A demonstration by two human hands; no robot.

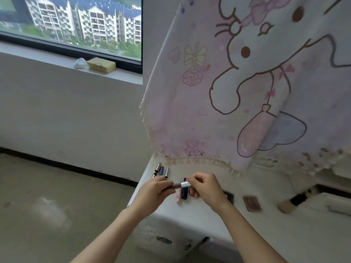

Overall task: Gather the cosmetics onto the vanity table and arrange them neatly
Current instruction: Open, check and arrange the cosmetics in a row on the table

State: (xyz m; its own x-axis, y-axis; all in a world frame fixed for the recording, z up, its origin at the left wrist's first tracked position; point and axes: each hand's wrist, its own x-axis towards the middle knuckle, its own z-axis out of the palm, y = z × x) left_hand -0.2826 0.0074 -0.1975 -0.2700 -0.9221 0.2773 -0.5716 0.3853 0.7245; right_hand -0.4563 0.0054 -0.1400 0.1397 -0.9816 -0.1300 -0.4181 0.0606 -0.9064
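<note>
Over the left end of the white vanity table [209, 217], both hands hold one lip gloss tube [179, 185]. My left hand [154, 192] grips its dark body, and my right hand [206, 187] pinches its silver cap. Just below the hands a dark blue tube [184, 193] and a small pink tube [178, 199] lie on the table. Three slim tubes [161, 170] lie side by side at the table's back left corner. To the right rest a brown compact [252, 203] and a makeup brush [293, 203].
A pink cartoon cloth [237, 82] hangs over the mirror behind the table. A dark flat item [228, 196] lies partly hidden behind my right wrist. Drawer handles [164, 240] show on the table front. Bare floor lies left; a window sill holds a sponge [101, 65].
</note>
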